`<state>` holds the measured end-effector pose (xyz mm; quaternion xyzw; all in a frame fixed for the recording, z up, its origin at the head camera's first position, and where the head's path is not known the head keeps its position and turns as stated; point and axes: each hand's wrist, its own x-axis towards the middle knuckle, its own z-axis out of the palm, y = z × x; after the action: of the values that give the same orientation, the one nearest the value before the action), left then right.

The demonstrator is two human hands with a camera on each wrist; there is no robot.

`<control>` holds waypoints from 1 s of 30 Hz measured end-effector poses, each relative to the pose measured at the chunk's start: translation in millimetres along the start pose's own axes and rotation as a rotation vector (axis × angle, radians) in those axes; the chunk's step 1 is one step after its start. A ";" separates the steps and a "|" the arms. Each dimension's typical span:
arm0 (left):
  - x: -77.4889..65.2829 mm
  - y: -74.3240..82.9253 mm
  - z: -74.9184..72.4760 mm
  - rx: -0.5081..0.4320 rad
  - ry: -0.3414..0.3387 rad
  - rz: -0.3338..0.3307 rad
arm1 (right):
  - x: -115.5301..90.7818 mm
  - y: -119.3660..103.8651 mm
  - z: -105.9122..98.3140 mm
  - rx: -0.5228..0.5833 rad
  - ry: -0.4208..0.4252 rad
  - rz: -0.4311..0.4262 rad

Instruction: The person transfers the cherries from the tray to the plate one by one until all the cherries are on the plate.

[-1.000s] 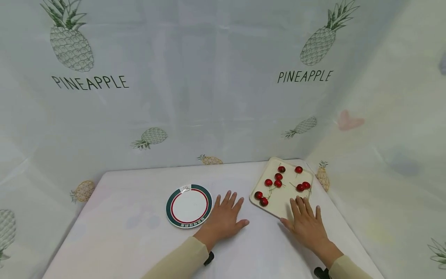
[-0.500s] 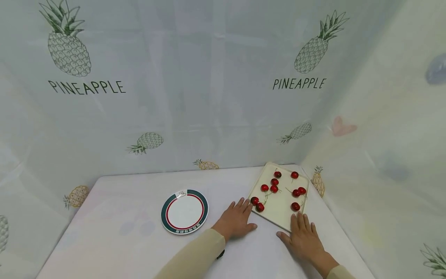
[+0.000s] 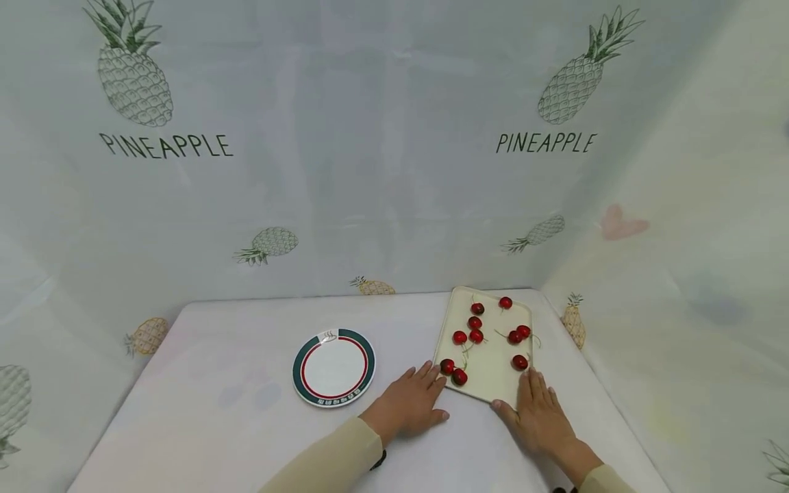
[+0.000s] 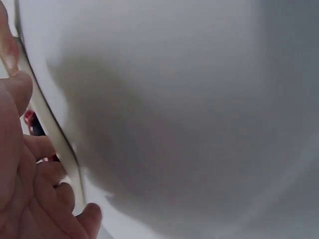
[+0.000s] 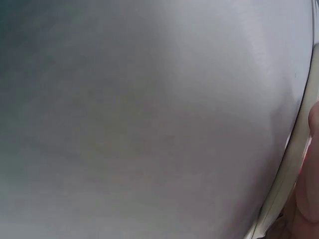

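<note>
A cream rectangular tray [image 3: 490,373] lies at the right of the table, with several red cherries [image 3: 476,336] on it, some with green stems. My left hand [image 3: 408,405] is at its near left corner, fingers extended with the tips at the rim beside two cherries. At the near right corner is my right hand [image 3: 541,419], thumb along the front edge and fingers along the right side. The left wrist view shows fingers over the tray rim [image 4: 52,122]. In the right wrist view, part of a finger [image 5: 310,189] lies against the tray's edge [image 5: 286,177].
A round white plate [image 3: 333,368] with a green and red border sits left of the tray. White cloth [image 3: 216,424] covers the table. Behind it hangs a curtain [image 3: 370,171] with pineapple prints, and more of it runs along both sides.
The tray has shifted left and turned straighter. My left hand has come to its left corner, and my right hand has moved to the right corner, uncovering a cherry. The plate stays put.
</note>
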<state>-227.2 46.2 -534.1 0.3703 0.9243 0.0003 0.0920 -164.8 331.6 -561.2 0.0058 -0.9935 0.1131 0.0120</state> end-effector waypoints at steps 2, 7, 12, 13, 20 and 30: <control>-9.6 -0.2 2.2 -0.027 -0.009 -0.001 | 1.7 -2.0 0.7 0.007 -0.004 -0.020; -33.7 0.5 6.5 -0.100 -0.046 -0.002 | 3.5 -11.1 0.7 0.027 -0.034 -0.060; -55.4 3.4 11.7 -0.147 -0.063 -0.004 | 3.0 -21.4 -1.4 0.034 -0.038 -0.116; -59.3 4.2 12.7 -0.156 -0.065 -0.006 | 2.5 -22.9 -1.8 0.034 -0.039 -0.128; -83.8 11.2 16.8 -0.172 -0.066 -0.010 | -2.6 -30.9 -3.3 -0.022 -0.031 -0.199; -107.6 14.2 21.3 -0.151 -0.053 -0.012 | -13.0 -42.6 1.0 -0.024 -0.039 -0.217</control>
<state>-137.5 -18.6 -535.8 0.3566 0.9212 0.0596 0.1439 -151.2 290.0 -552.9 0.1152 -0.9884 0.0989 0.0047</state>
